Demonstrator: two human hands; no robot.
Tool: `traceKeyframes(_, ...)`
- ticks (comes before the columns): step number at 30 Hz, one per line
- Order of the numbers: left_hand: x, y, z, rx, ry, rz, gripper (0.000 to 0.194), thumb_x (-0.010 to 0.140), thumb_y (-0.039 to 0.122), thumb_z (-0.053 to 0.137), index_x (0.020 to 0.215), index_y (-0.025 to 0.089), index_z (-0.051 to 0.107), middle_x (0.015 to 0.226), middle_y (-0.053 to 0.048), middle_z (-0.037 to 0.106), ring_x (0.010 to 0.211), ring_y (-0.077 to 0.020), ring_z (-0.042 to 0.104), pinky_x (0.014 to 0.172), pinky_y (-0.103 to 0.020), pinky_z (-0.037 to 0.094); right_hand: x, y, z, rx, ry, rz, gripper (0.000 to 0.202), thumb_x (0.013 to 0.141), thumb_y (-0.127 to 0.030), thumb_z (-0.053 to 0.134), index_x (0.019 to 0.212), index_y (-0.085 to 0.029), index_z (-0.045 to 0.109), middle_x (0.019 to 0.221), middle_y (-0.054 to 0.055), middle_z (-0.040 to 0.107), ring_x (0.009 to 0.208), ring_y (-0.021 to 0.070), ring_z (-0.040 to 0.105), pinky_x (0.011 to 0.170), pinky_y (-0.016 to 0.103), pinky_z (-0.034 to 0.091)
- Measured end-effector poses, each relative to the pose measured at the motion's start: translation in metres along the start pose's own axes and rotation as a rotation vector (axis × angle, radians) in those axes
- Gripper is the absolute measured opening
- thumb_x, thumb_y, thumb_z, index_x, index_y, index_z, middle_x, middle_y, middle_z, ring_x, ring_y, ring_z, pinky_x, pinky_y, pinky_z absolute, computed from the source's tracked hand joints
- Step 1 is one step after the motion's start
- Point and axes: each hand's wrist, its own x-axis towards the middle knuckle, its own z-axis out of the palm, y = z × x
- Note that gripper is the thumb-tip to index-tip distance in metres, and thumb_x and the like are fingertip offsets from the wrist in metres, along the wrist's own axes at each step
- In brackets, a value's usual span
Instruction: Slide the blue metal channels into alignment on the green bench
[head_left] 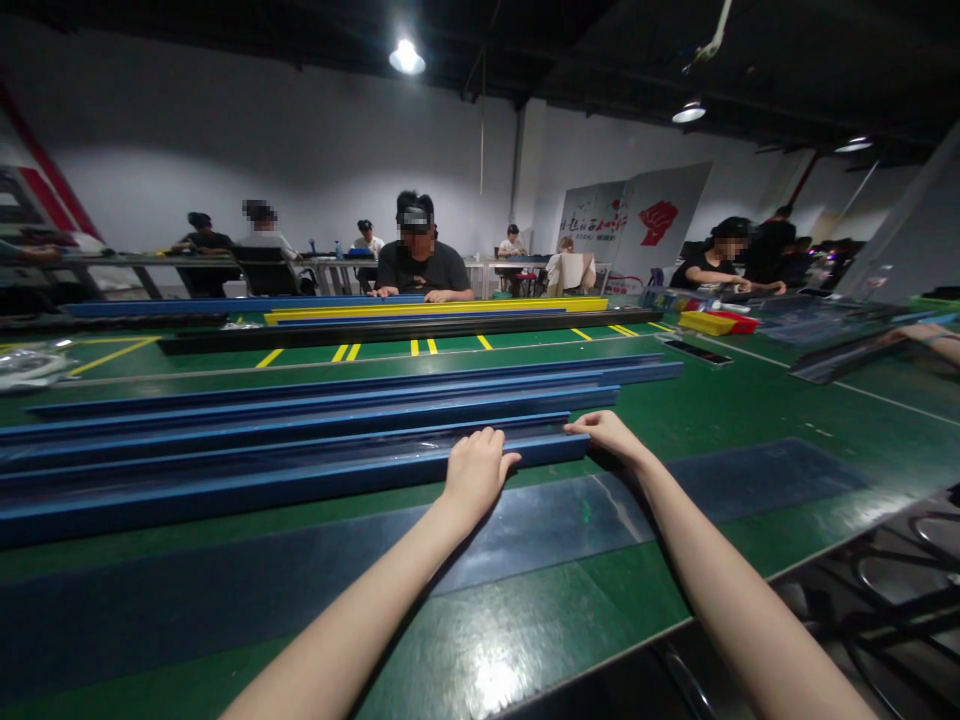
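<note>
The green tabletop [570, 600] carries a long translucent strip [337, 565] and, just beyond it, the nearest blue channel [285, 485], its long axis running left to right, trough upward. The left hand [476, 468] lies over its near wall; the right hand [604, 432], fingers bent, meets its right end. I cannot tell whether either grips.

left grip [478, 468] curled, right grip [606, 433] pinched
</note>
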Motion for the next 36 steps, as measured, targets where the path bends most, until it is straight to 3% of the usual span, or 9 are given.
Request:
traceKeyframes(15,-0.0005,0.0001,-0.0005,-0.008,-0.007,-0.014,0.018,0.081,0.034,0.051,0.079,0.017,0.053,0.084,-0.004,0.057,0.083,-0.0174,0.053,0.068,-0.026,0.041,0.0006,0.0023,-0.002,0.049,-0.009,-0.022,0.038,0.054,-0.052,0.063,0.058,-0.014,0.061,0.042,-0.003,0.046,0.041,0.007,0.038,0.043,0.022,0.029)
traceKeyframes(25,-0.0013,-0.0008,0.0026,0.01,0.007,0.007,0.017,0.08,0.035,0.051,0.08,0.017,0.052,0.084,-0.004,0.056,0.083,-0.0176,0.052,0.066,-0.026,0.04,-0.0043,-0.0027,-0.007,0.137,-0.087,-0.025,0.027,0.05,-0.038,0.065,0.059,-0.013,0.064,0.048,0.0,0.052,0.043,0.0065,0.039,0.043,0.021,0.03)
traceKeyframes(36,-0.0006,-0.0014,0.0014,0.003,-0.002,0.006,0.019,0.081,0.036,0.05,0.08,0.017,0.052,0.083,-0.004,0.057,0.081,-0.0176,0.053,0.065,-0.026,0.04,-0.0014,0.002,-0.0044,0.108,-0.083,-0.012,0.024,0.051,-0.035,0.062,0.06,-0.013,0.064,0.045,0.0,0.05,0.042,0.0065,0.036,0.042,0.022,0.025)
